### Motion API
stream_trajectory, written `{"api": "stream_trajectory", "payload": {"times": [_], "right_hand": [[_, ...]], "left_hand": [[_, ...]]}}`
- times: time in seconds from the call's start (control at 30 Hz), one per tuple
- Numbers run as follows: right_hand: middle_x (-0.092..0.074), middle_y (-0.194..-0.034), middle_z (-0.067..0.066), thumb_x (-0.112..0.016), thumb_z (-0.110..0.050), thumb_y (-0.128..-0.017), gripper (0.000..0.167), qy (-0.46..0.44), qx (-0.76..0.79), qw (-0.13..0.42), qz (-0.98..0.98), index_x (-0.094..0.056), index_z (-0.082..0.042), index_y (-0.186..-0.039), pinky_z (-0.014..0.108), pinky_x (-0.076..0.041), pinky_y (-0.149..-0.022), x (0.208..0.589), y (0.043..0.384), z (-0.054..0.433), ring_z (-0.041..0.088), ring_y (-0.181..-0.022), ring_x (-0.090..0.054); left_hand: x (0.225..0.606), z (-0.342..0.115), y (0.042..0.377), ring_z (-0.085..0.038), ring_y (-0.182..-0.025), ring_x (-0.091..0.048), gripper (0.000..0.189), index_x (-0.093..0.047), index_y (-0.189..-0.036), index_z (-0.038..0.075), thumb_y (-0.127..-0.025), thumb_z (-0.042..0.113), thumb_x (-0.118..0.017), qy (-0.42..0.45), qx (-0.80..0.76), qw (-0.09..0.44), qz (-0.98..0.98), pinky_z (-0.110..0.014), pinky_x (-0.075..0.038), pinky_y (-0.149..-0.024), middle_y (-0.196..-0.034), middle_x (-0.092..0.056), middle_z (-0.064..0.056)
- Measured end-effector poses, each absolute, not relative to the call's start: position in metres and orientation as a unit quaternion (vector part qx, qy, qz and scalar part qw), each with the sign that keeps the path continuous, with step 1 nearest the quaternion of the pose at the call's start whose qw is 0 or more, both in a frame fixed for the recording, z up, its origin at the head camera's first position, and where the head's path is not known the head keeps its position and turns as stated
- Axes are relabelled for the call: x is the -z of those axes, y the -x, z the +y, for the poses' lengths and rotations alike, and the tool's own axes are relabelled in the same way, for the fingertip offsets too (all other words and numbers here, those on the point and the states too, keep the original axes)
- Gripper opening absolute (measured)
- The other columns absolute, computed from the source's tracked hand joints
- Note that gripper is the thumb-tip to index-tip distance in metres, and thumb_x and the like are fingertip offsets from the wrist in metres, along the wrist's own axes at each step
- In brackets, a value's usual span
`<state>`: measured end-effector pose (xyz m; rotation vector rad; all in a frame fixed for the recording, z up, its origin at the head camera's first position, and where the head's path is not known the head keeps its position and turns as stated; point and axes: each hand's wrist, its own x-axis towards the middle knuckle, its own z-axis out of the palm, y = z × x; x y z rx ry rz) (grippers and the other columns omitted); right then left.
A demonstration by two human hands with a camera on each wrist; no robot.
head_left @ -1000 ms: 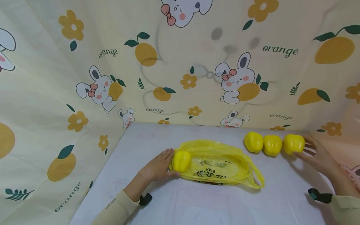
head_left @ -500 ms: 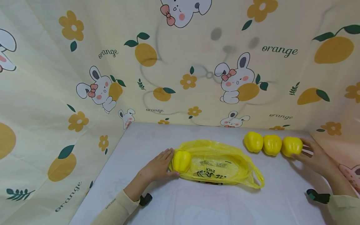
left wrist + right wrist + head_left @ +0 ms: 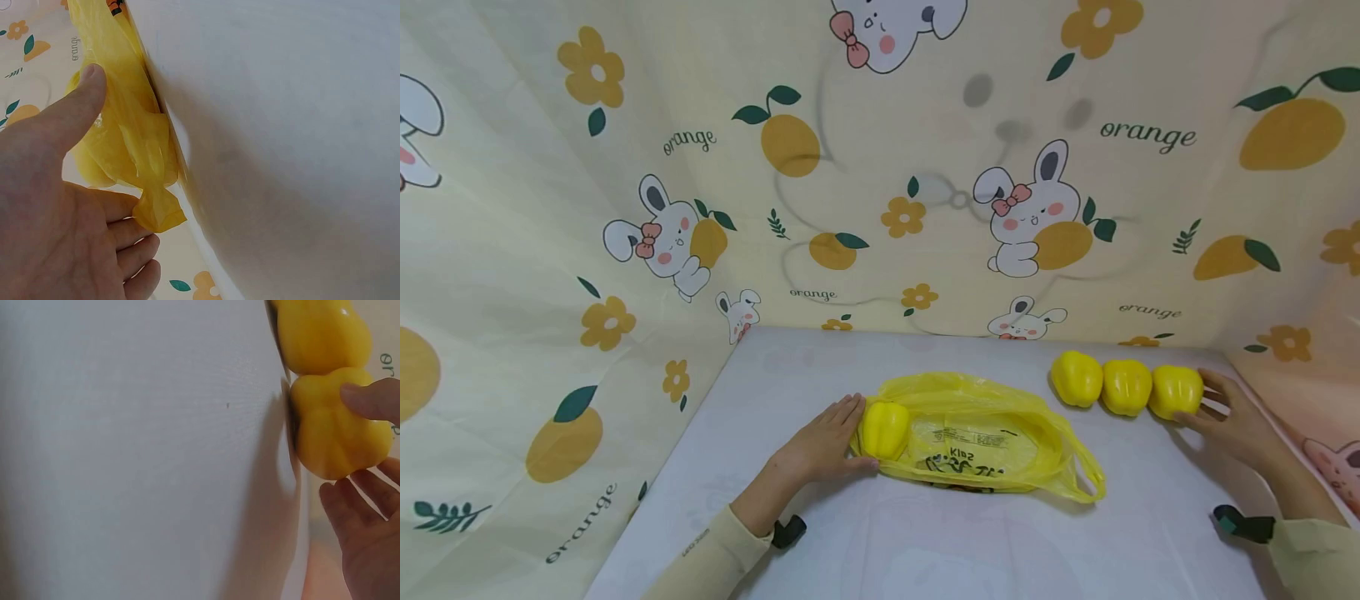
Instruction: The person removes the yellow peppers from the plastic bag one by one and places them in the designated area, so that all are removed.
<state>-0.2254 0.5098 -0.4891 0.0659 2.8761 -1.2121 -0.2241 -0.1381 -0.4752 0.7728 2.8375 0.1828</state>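
A yellow plastic bag (image 3: 1030, 483) with dark print lies in the middle of the table, mouth toward me. Inside its left end sits a yellow bell pepper (image 3: 886, 431). My left hand (image 3: 823, 442) rests against that end, fingers fairly straight along the far side and thumb at the near edge. The left wrist view shows the bag's knotted corner (image 3: 159, 209) at the fingers. At the back right, my right hand (image 3: 1236, 421) holds the rightmost yellow bell pepper (image 3: 1175, 392) between thumb and fingertips. That pepper stands close beside a middle bell pepper (image 3: 1126, 387).
A third bell pepper (image 3: 1077, 379) forms the left end of the row. The white table (image 3: 970, 550) meets a patterned cloth backdrop (image 3: 865, 192) behind and at both sides. A looped handle of the bag reaches right, toward the row.
My right hand has moved slightly left and nearer, bringing the rightmost bell pepper closer to the middle one. My left hand and the bag have stayed in place.
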Motion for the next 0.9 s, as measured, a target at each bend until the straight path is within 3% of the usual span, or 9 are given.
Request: {"api": "stream_trajectory", "payload": {"times": [0.47,0.9], "right_hand": [[-0.002,-0.165,0.048,-0.068,-0.045,-0.106,0.109,-0.033,0.381,-0.001,0.924,0.006,0.006,-0.167,0.089,-0.032,-0.102,0.486,0.222,0.504,0.076,-0.139,-0.022],[-0.01,-0.165,0.047,-0.072,-0.033,-0.105,0.099,-0.007,0.343,-0.082,0.936,-0.006,0.007,-0.168,0.087,-0.026,-0.108,0.479,0.22,0.488,0.073,-0.144,-0.02]], "left_hand": [[0.476,-0.138,0.224,-0.03,-0.166,-0.017,0.107,-0.021,-0.17,0.001,-0.099,0.068,-0.065,-0.258,-0.061,0.099,0.959,-0.045,-0.018,-0.135,-0.179,-0.019,-0.014],[0.477,-0.138,0.225,-0.03,-0.166,-0.017,0.107,-0.021,-0.171,0.001,-0.099,0.068,-0.064,-0.257,-0.061,0.098,0.959,-0.045,-0.014,-0.136,-0.179,-0.019,-0.014]]}}
